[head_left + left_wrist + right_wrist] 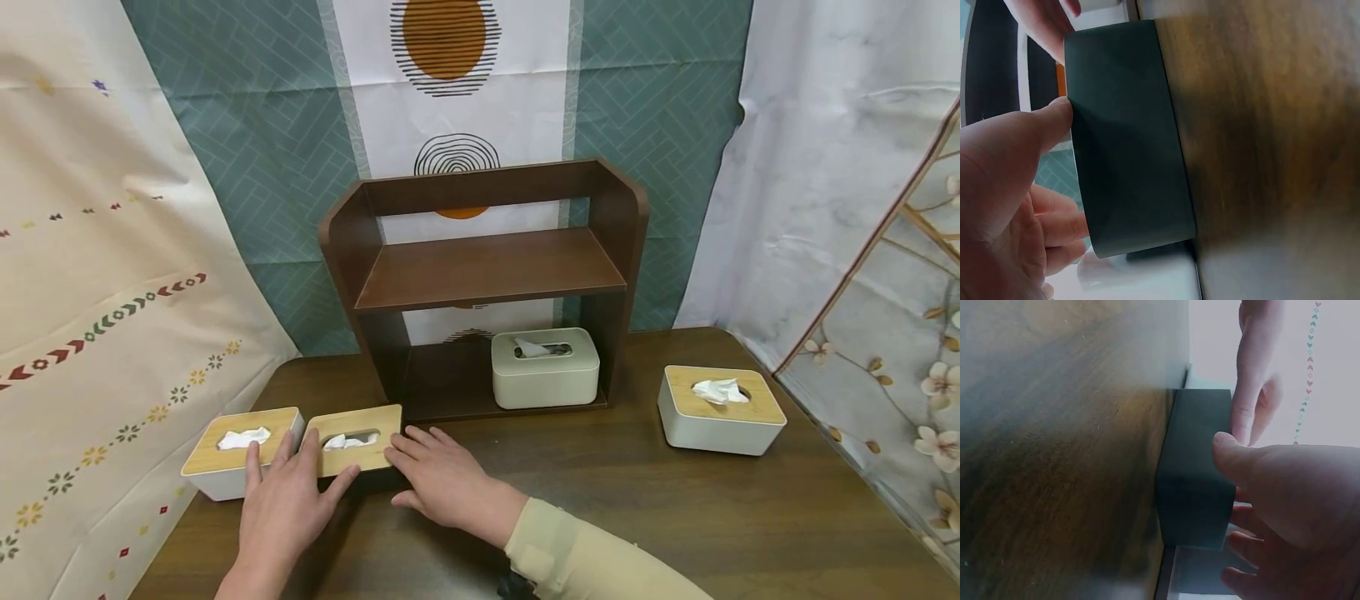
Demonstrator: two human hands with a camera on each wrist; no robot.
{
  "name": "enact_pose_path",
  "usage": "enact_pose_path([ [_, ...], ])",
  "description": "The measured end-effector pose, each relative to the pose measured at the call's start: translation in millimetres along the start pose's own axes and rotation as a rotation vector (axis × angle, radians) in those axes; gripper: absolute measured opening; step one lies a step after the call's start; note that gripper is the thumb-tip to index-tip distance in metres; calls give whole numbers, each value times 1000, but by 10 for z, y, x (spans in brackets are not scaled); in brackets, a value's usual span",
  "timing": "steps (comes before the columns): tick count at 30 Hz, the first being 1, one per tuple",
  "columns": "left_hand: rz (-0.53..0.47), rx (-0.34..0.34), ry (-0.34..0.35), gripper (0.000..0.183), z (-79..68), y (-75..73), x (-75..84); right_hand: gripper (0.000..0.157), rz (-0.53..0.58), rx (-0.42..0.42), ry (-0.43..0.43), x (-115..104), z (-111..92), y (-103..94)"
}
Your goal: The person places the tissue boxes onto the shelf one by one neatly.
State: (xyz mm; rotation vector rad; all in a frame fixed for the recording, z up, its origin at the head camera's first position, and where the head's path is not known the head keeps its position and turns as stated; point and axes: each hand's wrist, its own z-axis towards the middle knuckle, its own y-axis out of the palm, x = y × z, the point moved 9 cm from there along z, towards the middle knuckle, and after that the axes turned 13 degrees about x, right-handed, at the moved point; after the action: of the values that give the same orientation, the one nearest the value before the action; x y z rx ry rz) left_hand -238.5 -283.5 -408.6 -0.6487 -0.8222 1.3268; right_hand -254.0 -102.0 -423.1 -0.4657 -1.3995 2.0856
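A tissue box [375, 419] with a light wooden lid and dark green body [1129, 144] stands on the table, a white tissue in its oval slot. My left hand [288, 504] rests at its left end, fingers spread over the gap to a white tissue box [201, 457] with a wooden lid. The left thumb touches the green box's front upper edge. At the right end, my right hand [446, 479] touches the lid with extended fingertips. Its thumb [1235, 456] lies by the dark front corner. The fingers' undersides are partly hidden.
Behind stands a brown two-tier shelf [491, 267], with a pale grey-green tissue box [546, 383] on its lower level at the right. Another white tissue box [720, 425] with a wooden lid sits on the right of the dark wooden table [600, 500]. Cloth hangs around the table.
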Motion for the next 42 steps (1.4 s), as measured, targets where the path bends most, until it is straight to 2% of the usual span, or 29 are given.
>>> enact_pose_path([
  [7, 3, 47, 34, 89, -51, -27, 68, 63, 19, -24, 8, 28, -51, -12],
  [17, -62, 35, 36, 80, -98, 1, 185, 64, 34, -56, 31, 110, -199, -59],
  [27, -118, 34, 40, 71, -114, -16, 377, 66, 38, -34, 37, 201, -371, -171],
  [42, -150, 53, 57, 71, -151, 40, 639, 66, 62, 1, 41, 320, -607, -301],
])
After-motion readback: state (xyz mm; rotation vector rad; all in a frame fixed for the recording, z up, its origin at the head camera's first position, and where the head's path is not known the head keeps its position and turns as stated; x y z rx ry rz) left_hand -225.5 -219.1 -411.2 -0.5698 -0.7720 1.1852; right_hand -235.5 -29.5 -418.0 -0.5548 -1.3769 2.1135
